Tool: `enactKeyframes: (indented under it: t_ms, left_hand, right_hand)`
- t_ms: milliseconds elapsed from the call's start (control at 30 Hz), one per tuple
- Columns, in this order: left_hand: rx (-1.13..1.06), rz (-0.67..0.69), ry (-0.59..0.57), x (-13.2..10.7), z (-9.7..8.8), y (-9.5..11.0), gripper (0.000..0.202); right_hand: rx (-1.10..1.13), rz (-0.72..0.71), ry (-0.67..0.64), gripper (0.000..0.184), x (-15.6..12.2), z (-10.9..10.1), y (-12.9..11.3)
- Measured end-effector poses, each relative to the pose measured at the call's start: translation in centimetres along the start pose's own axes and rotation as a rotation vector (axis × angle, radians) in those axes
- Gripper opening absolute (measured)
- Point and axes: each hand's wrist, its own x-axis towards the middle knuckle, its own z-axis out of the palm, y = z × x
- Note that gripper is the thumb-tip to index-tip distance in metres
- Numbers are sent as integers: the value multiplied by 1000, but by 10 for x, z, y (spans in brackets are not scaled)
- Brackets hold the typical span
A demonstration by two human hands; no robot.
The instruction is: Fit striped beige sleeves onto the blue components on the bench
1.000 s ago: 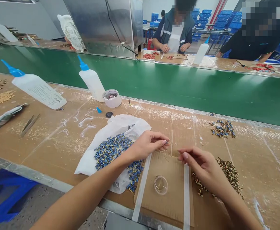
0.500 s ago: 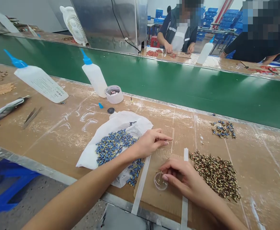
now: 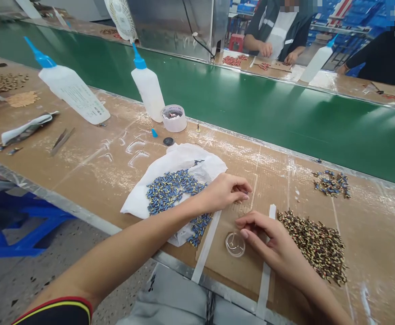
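Mostly blue with touches of yellow, the small pieces [image 3: 167, 189] lie thickly on a white sheet [image 3: 135, 201]. The left hand [image 3: 229, 187] curls its fingers toward the thumb (whether pinching anything, I cannot tell); the right hand [image 3: 268, 237], its grip equally unclear, bends beside a clear round dish [image 3: 234, 255].

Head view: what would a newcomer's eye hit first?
The green strip, crossing the view beyond the near table. Then two heaps: blue pieces, mostly on the white sheet left of the left hand, and brown pieces just right of the right hand. Two white bottles stand out, near the strip, toward the left.
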Motion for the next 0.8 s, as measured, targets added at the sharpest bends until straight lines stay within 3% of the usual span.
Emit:
enactKeyframes:
  t_ms: [167,333,600,800]
  left_hand:
    - [79,62,-23,0,-2,-1,9]
    - [149,88,-94,1,-2,-4,10]
    - [109,54,-102,-1,-1,-4,13]
    - [107,103,-122,0,1,-1,13]
  right_hand:
    - [25,10,-10,15,3,2,-2]
    - [66,-73,0,10,3,3,-4]
    - [-18,-150,-60,10,-1,2,-5]
    - [-135,-257,41,18,2,6,-8]
